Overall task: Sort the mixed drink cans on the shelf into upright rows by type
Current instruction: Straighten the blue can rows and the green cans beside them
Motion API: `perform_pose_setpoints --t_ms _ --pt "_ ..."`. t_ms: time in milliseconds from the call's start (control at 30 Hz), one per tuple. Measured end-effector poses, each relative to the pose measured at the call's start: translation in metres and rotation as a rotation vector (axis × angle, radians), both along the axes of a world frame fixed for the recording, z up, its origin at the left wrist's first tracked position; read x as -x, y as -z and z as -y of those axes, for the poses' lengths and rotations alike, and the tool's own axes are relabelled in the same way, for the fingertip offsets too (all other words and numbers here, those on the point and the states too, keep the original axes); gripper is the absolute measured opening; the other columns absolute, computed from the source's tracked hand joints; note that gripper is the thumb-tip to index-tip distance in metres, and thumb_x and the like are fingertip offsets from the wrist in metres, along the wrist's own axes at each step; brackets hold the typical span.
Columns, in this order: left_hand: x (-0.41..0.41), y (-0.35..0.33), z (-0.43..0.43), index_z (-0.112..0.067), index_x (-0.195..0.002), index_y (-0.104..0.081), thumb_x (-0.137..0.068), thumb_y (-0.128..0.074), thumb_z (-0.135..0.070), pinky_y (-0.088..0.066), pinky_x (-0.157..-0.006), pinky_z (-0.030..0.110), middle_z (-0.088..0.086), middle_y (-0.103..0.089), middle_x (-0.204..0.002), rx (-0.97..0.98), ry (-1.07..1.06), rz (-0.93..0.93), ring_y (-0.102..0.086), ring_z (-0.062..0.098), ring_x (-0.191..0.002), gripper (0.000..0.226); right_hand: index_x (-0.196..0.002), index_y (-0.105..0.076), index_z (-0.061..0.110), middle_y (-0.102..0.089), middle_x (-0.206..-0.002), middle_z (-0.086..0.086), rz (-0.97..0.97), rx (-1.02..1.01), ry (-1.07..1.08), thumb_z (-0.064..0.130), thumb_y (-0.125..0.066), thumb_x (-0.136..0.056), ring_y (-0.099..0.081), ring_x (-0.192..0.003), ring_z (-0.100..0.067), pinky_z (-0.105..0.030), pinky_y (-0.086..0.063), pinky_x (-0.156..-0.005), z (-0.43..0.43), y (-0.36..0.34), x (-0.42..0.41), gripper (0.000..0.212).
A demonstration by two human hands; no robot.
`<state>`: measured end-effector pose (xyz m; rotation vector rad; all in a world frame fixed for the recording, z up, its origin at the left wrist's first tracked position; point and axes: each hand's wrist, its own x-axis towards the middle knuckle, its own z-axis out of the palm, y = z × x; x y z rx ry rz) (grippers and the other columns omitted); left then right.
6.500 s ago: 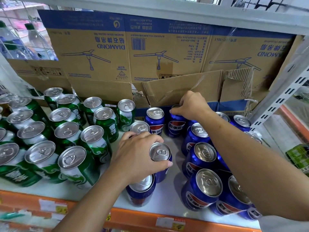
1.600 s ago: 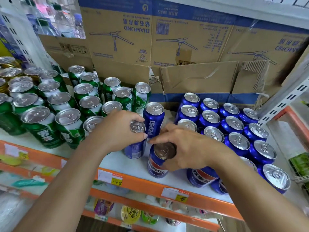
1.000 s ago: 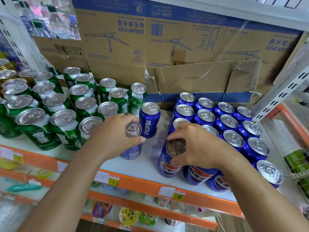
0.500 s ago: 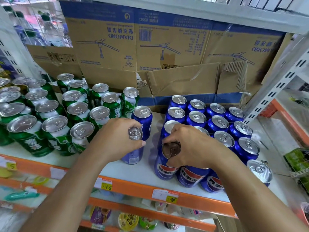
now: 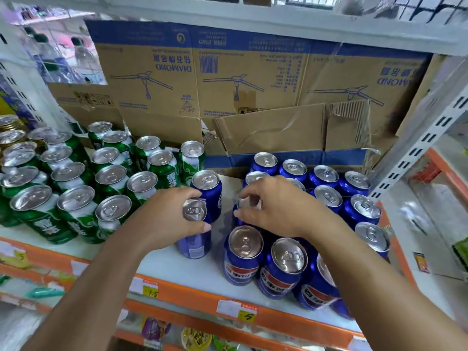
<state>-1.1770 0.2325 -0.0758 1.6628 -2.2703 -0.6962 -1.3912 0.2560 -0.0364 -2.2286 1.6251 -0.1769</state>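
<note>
Green cans (image 5: 76, 198) stand upright in rows on the left of the white shelf (image 5: 162, 264). Blue Pepsi cans (image 5: 326, 196) stand in rows on the right. My left hand (image 5: 167, 219) grips the top of a lone blue can (image 5: 195, 245) in the gap between the groups, just in front of another upright blue can (image 5: 207, 184). My right hand (image 5: 276, 209) curls its fingers and thumb round the rim of a blue can (image 5: 244, 202), mostly hidden beneath it. In front of that hand stands a free blue can (image 5: 244, 252) at the left end of the front row.
Brown and blue cardboard boxes (image 5: 228, 84) close off the back of the shelf. A perforated grey upright (image 5: 417, 140) bounds the right side. The orange front edge (image 5: 192, 293) carries price tags (image 5: 247, 316). Gold-topped cans (image 5: 10, 122) sit at far left.
My right hand has let go of the front blue can and moved back onto the can behind it. My left hand stays on its blue can.
</note>
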Motion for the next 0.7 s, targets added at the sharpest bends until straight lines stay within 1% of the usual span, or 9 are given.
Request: perform_pose_setpoints --t_ms 100,167,233,333,400,467,533,600,700 --pt "-0.003 -0.004 0.003 -0.026 -0.121 -0.060 -0.069 -0.082 -0.045 -0.043 -0.068 0.020 -0.010 -0.063 -0.112 -0.045 0.000 0.016 -0.055 0.003 -0.087 0.060 -0.088 -0.061 0.020 -0.057 -0.091 -0.003 -0.036 0.010 -0.034 0.038 -0.061 -0.090 -0.049 -0.089 -0.022 -0.032 -0.043 -0.070 0.030 0.001 -0.014 0.018" --pt "-0.004 -0.008 0.007 -0.027 -0.106 -0.065 -0.066 -0.082 -0.045 -0.050 -0.072 0.028 -0.010 -0.067 -0.099 -0.044 0.004 0.041 -0.059 0.005 -0.084 0.047 -0.107 -0.064 0.013 -0.061 -0.103 -0.005 -0.060 0.027 -0.052 0.032 -0.063 -0.088 -0.055 -0.098 -0.024 -0.038 -0.049 -0.081 0.050 0.007 -0.027 0.026" --pt "-0.006 -0.009 0.012 -0.028 -0.098 -0.066 -0.063 -0.083 -0.047 -0.053 -0.073 0.034 -0.011 -0.067 -0.089 -0.032 0.017 0.060 -0.060 0.005 -0.079 0.043 -0.110 -0.063 0.011 -0.062 -0.107 -0.007 -0.042 0.046 -0.069 0.024 -0.065 -0.085 -0.057 -0.101 -0.026 -0.040 -0.051 -0.084 0.069 0.014 -0.037 0.028" --pt "-0.011 -0.007 0.022 -0.030 -0.092 -0.065 -0.060 -0.082 -0.047 -0.053 -0.067 0.032 -0.012 -0.065 -0.082 -0.031 0.043 0.061 -0.059 0.004 -0.075 0.040 -0.136 -0.051 0.021 -0.057 -0.130 -0.006 -0.065 -0.025 -0.142 0.020 -0.071 -0.081 -0.052 -0.119 -0.025 -0.033 -0.045 -0.093 0.089 0.017 -0.049 0.059" --pt "-0.016 -0.007 0.030 -0.030 -0.093 -0.064 -0.061 -0.080 -0.049 -0.052 -0.068 0.032 -0.012 -0.063 -0.085 -0.018 0.068 0.075 -0.058 0.006 -0.078 0.040 -0.142 -0.045 0.026 -0.055 -0.134 -0.003 -0.143 -0.098 -0.176 0.023 -0.076 -0.080 -0.050 -0.121 -0.024 -0.033 -0.044 -0.093 0.098 0.016 -0.054 0.070" --pt "-0.020 -0.008 0.038 -0.032 -0.098 -0.063 -0.063 -0.078 -0.052 -0.050 -0.072 0.031 -0.012 -0.062 -0.092 0.003 0.097 0.103 -0.055 0.007 -0.087 0.043 -0.121 -0.061 0.026 -0.062 -0.109 0.001 -0.160 -0.108 -0.148 0.028 -0.081 -0.073 -0.056 -0.103 -0.022 -0.030 -0.044 -0.073 0.104 0.016 -0.058 0.052" --pt "-0.024 -0.009 0.046 -0.037 -0.103 -0.060 -0.063 -0.077 -0.056 -0.046 -0.074 0.030 -0.012 -0.059 -0.098 0.007 0.118 0.115 -0.049 0.008 -0.094 0.047 -0.087 -0.064 0.021 -0.057 -0.080 0.005 -0.153 -0.065 -0.052 0.033 -0.085 -0.065 -0.055 -0.077 -0.018 -0.027 -0.036 -0.053 0.111 0.013 -0.061 0.032" --pt "-0.023 -0.009 0.052 -0.038 -0.106 -0.059 -0.063 -0.077 -0.057 -0.041 -0.071 0.028 -0.013 -0.056 -0.098 0.015 0.153 0.127 -0.046 0.009 -0.093 0.050 -0.073 -0.057 0.015 -0.054 -0.071 0.002 -0.148 -0.035 0.061 0.038 -0.086 -0.062 -0.052 -0.066 -0.017 -0.027 -0.034 -0.047 0.119 0.012 -0.059 0.039" --pt "-0.019 -0.011 0.061 -0.032 -0.112 -0.060 -0.067 -0.076 -0.055 -0.038 -0.068 0.026 -0.012 -0.056 -0.100 0.067 0.215 0.152 -0.048 0.009 -0.091 0.053 -0.069 -0.051 0.014 -0.054 -0.068 -0.001 -0.156 0.002 0.218 0.050 -0.084 -0.063 -0.053 -0.064 -0.019 -0.027 -0.034 -0.045 0.129 0.015 -0.058 0.049"
